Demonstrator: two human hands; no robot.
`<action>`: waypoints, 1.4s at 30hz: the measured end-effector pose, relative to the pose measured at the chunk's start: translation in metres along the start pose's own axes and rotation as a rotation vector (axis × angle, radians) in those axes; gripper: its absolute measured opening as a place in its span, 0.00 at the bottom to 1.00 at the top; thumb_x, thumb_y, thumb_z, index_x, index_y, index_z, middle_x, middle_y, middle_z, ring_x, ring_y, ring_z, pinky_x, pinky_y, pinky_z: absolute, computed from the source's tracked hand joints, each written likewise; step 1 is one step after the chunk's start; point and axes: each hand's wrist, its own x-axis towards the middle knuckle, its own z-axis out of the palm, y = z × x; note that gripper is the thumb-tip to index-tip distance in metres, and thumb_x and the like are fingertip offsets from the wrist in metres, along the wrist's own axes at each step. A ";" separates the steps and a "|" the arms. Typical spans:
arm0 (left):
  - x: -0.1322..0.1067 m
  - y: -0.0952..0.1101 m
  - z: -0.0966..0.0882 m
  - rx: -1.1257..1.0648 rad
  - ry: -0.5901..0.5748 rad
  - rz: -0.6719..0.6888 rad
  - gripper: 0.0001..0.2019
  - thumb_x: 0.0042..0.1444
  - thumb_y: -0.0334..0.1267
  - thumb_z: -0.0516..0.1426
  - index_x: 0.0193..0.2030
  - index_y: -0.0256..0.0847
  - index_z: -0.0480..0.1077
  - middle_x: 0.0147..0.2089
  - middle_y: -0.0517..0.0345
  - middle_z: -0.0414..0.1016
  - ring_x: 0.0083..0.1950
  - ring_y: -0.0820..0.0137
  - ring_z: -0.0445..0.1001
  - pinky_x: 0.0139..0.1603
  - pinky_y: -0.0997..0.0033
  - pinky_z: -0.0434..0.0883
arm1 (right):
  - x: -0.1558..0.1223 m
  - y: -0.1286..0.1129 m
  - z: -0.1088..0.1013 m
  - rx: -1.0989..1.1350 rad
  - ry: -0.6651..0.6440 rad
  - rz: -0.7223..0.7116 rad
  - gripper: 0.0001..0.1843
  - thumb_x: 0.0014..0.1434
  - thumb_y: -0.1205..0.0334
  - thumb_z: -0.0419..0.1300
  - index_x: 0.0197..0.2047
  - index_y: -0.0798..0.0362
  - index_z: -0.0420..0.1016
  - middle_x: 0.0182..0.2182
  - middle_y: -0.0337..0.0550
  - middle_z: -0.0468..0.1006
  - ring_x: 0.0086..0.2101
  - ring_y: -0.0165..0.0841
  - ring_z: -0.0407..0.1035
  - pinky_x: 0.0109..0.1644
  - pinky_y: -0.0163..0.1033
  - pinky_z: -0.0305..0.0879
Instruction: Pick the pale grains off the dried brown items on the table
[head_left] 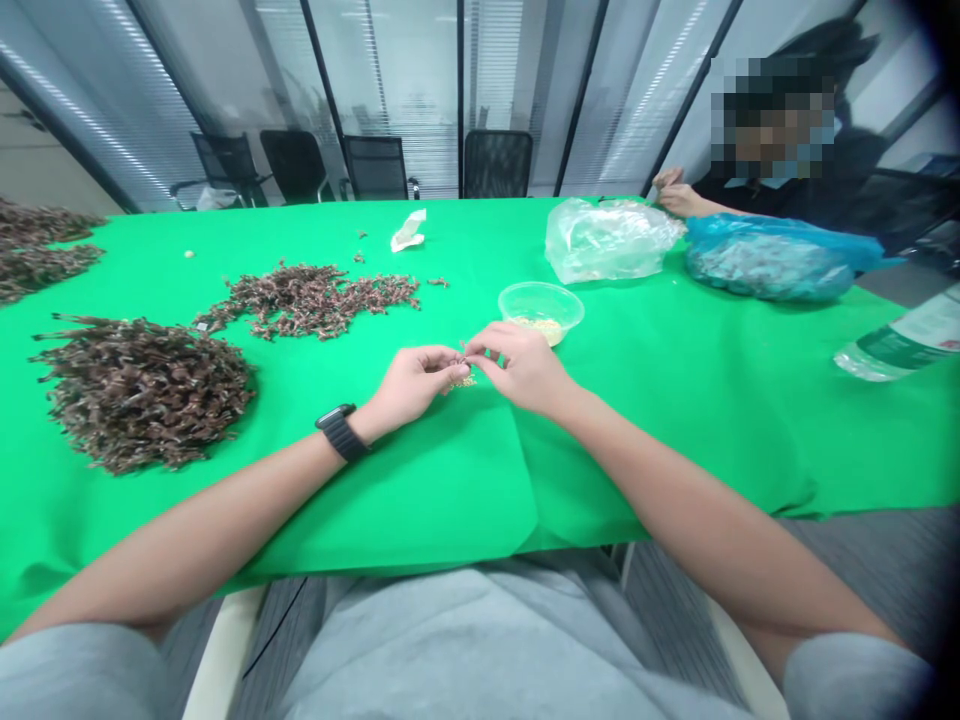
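Note:
Above the green-covered table, my left hand (416, 385) and my right hand (525, 372) meet fingertip to fingertip. Both are closed in a pinch on a small brown, twig-like piece (463, 362), mostly hidden by the fingers. Tiny yellowish bits (466, 381) show just beneath the fingertips. Just behind my right hand stands a clear plastic bowl (541, 300) with pale yellow bits at its bottom. A loose heap of brown pieces (315, 300) lies beyond my left hand. Farther left sits a taller, denser heap of longer brown stalks (150, 395).
More brown stalks (37, 250) lie at the far left. A crumpled white paper (408, 232) is toward the back. A clear plastic bag (600, 240), a full blue bag (772, 258) and a lying bottle (904, 335) occupy the right. A person (780, 150) sits behind the bags.

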 end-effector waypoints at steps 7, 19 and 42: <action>-0.002 0.006 0.001 -0.231 -0.039 -0.069 0.18 0.54 0.50 0.68 0.40 0.35 0.80 0.36 0.54 0.81 0.30 0.74 0.74 0.35 0.72 0.72 | 0.001 -0.003 -0.008 -0.133 -0.083 -0.057 0.05 0.66 0.65 0.58 0.40 0.53 0.75 0.36 0.45 0.78 0.40 0.37 0.70 0.46 0.41 0.62; -0.005 0.014 0.006 -0.190 0.000 -0.067 0.16 0.53 0.48 0.67 0.36 0.34 0.78 0.32 0.53 0.80 0.26 0.74 0.74 0.30 0.72 0.73 | 0.001 -0.008 -0.007 -0.200 -0.152 -0.058 0.09 0.69 0.68 0.51 0.42 0.54 0.72 0.39 0.49 0.75 0.43 0.40 0.67 0.46 0.42 0.60; -0.010 0.017 0.013 -0.158 0.106 0.045 0.16 0.56 0.47 0.66 0.38 0.33 0.76 0.31 0.52 0.80 0.27 0.71 0.77 0.32 0.71 0.77 | 0.001 -0.014 0.006 -0.044 -0.033 0.031 0.06 0.69 0.66 0.50 0.39 0.52 0.67 0.37 0.44 0.71 0.38 0.36 0.65 0.44 0.40 0.59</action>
